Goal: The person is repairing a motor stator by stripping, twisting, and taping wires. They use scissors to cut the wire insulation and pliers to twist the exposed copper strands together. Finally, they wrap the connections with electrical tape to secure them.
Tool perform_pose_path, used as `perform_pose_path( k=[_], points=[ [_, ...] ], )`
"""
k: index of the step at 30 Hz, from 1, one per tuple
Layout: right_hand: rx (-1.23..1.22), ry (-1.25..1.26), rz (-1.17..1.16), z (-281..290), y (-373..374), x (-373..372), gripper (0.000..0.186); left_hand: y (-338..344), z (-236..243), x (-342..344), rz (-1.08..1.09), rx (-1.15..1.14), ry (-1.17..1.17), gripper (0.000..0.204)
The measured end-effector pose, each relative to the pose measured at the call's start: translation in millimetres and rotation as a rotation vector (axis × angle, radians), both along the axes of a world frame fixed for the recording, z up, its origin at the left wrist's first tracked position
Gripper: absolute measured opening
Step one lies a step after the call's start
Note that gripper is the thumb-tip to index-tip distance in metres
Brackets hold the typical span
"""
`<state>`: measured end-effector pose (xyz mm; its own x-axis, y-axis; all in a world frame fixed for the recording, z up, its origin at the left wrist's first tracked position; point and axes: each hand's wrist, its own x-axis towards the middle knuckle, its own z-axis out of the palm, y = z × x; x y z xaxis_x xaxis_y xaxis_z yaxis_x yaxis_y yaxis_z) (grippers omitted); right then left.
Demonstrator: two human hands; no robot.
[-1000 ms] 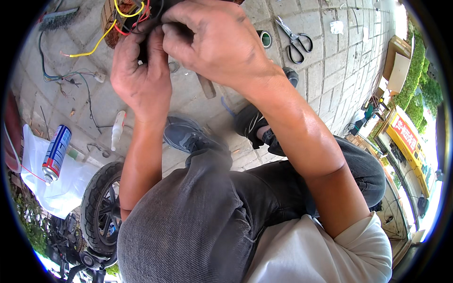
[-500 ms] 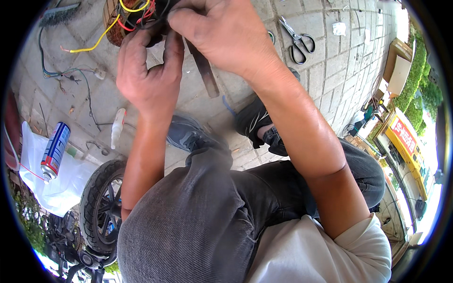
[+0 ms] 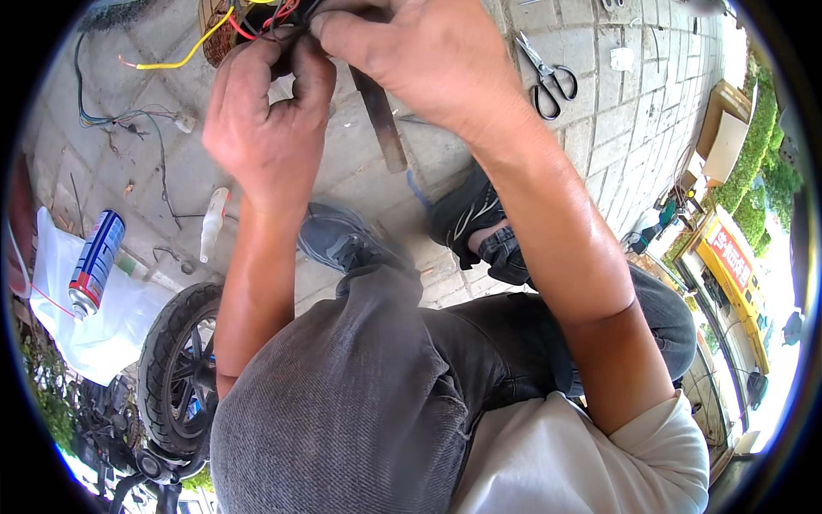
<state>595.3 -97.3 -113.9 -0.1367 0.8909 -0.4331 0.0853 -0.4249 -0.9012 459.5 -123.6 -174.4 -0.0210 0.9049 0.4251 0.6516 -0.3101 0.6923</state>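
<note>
At the top edge is a round part with copper-coloured windings point(image 3: 219, 36), cut off by the frame; it looks like a motor stator. A yellow wire point(image 3: 184, 62) with a bared end sticks out to its left, beside red wires point(image 3: 244, 32) and black wires point(image 3: 295, 27). My left hand point(image 3: 267, 120) is closed in a pinch at the black wires. From the right, my right hand point(image 3: 419, 60) pinches at the same bundle, thumb against it, most fingertips hidden. Below the hands a flat dark metal strip point(image 3: 378, 124) slants down, its upper end hidden.
Black-handled scissors point(image 3: 546, 79) lie on the paving right of my hands. Leftward are a thin cable harness point(image 3: 158, 128), a small white bottle point(image 3: 214, 224), a blue spray can point(image 3: 97, 257) on a plastic bag point(image 3: 103, 343), and a tyred wheel point(image 3: 163, 377). My shoes point(image 3: 467, 214) stand below the strip.
The view has tilted slightly, so the scissors sit lower and further right. Both hands stay pinched at the wires, the left turned a little.
</note>
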Motion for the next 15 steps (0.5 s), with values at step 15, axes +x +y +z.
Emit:
perform_pose_path(
  k=[15],
  points=[
    [-0.012, 0.01, 0.038, 6.0, 3.9, 2.0, 0.016, -2.7, 2.6, 6.1, 0.039, -0.089, -0.015, 0.017]
  ],
)
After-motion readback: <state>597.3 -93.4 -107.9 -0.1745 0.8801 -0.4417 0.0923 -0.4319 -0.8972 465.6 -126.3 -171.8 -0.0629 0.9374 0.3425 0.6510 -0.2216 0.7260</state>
